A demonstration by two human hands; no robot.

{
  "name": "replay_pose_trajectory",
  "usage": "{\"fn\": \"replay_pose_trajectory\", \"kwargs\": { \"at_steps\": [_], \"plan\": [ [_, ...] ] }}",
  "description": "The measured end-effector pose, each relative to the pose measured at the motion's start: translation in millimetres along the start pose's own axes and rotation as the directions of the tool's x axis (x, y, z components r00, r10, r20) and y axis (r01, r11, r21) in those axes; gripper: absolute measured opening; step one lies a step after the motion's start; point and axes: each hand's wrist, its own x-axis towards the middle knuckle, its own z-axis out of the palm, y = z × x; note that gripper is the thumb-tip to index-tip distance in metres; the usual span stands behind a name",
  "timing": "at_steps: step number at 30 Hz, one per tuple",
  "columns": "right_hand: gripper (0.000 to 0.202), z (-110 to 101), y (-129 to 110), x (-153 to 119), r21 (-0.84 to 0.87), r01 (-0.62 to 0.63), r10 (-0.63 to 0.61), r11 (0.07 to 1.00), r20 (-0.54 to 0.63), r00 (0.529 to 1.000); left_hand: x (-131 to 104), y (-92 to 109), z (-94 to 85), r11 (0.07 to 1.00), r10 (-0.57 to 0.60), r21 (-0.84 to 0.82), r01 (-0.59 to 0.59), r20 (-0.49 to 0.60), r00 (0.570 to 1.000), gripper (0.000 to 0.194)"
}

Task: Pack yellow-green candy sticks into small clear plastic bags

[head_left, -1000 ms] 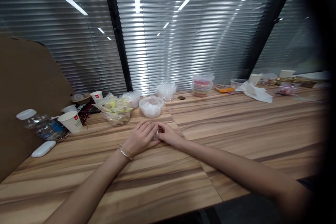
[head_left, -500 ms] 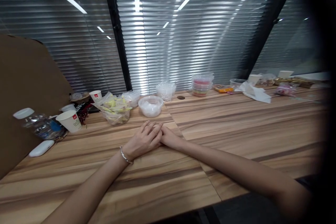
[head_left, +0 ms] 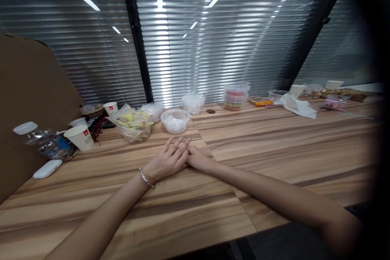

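Observation:
My left hand (head_left: 167, 160), with a silver bracelet (head_left: 146, 177) at the wrist, lies palm down with its fingers stretched out and apart. It rests over the front of my right hand (head_left: 198, 159) on the wooden table (head_left: 274, 146). The right hand's fingers are hidden beneath the left, so their shape does not show. Just beyond my fingertips stands a clear plastic bowl (head_left: 168, 125) holding something white. To its left is a container (head_left: 137, 135) with yellow-wrapped pieces in clear plastic.
At the left are a paper cup (head_left: 81, 138), a clear bottle (head_left: 48, 143) on its side, a white case (head_left: 48, 169) and a brown board (head_left: 27, 89). Stacked tubs (head_left: 235, 96), an orange packet (head_left: 261, 101) and crumpled tissue (head_left: 295, 105) line the back, before the blinds (head_left: 228, 40).
My left fingers have lifted and straightened a little, spreading slightly more. The view has tilted up slightly. The right hand stays in place under the left.

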Motion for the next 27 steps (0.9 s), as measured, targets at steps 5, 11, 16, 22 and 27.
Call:
{"fn": "replay_pose_trajectory", "kwargs": {
  "at_steps": [5, 11, 16, 22, 27],
  "plan": [
    [0.033, -1, -2, -1, -0.001, -0.009, 0.009, 1.000, 0.007, 1.000, -1, 0, 2.9, 0.999, 0.018, 0.050, -0.017, -0.017, 1.000, 0.036],
    [0.034, -3, 2, 1, -0.041, 0.018, -0.017, 0.999, 0.009, 1.000, -2, -1, 4.5, 0.995, 0.039, 0.092, -0.037, -0.013, 0.999, 0.034],
    [0.035, -3, 5, 2, -0.042, 0.027, -0.027, 0.999, 0.015, 1.000, -3, -1, 4.0, 0.994, 0.044, 0.105, -0.043, -0.004, 0.999, 0.033],
    [0.030, -4, 7, 2, -0.053, 0.049, -0.048, 0.997, 0.012, 0.999, -2, -1, 5.0, 0.996, 0.030, 0.081, -0.030, 0.013, 0.999, 0.033],
    [0.022, -5, 10, 3, -0.139, 0.017, -0.020, 0.990, -0.017, 1.000, 0, -1, 4.6, 0.998, -0.045, 0.042, 0.044, 0.021, 0.999, 0.043]
  ]
}}
